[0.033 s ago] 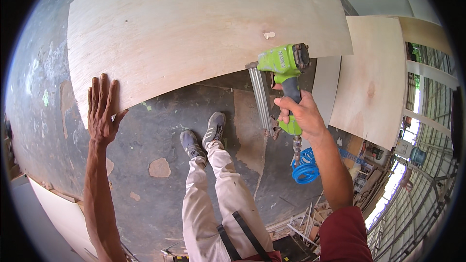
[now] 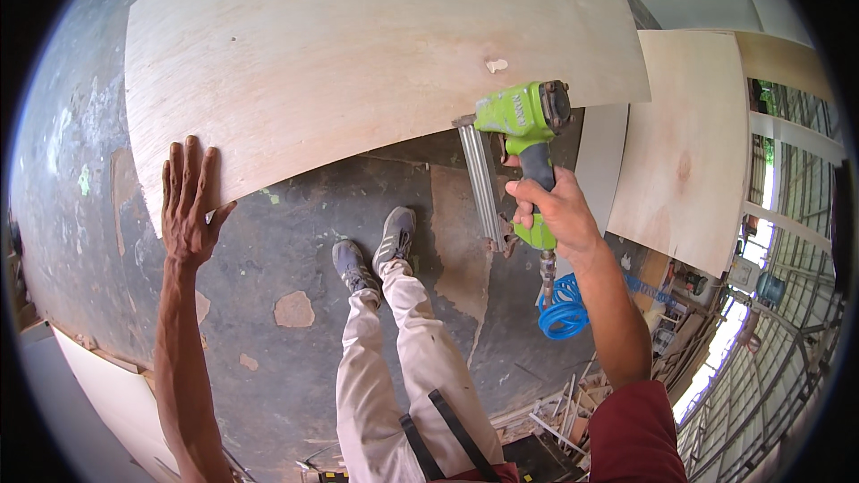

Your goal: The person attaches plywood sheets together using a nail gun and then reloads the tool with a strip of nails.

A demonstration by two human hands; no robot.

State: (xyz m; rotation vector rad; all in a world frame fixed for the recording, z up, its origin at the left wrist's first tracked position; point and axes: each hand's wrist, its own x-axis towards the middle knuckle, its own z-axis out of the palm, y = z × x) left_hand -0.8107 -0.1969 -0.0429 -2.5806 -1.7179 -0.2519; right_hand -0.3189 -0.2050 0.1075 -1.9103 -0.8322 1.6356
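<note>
A large pale plywood sheet [image 2: 376,45] spans the upper part of the view, with a small chipped spot near its right side. My left hand [image 2: 188,206] lies flat on the sheet's near left corner, fingers stretched out and holding nothing. In my right hand [image 2: 559,206] is a green pneumatic nail gun [image 2: 519,116], my fingers wrapped round its dark grip. Its nose is at the sheet's near edge; whether they touch I cannot tell. A coiled blue air hose [image 2: 564,311] hangs from the fitting under the handle.
A second plywood sheet [image 2: 684,156] and white panels stand at the right. The dark, patchy floor [image 2: 286,259] lies around my shoes [image 2: 394,237]. Wood scraps [image 2: 573,416] are heaped at the lower right, and a white board [image 2: 112,398] lies at the lower left.
</note>
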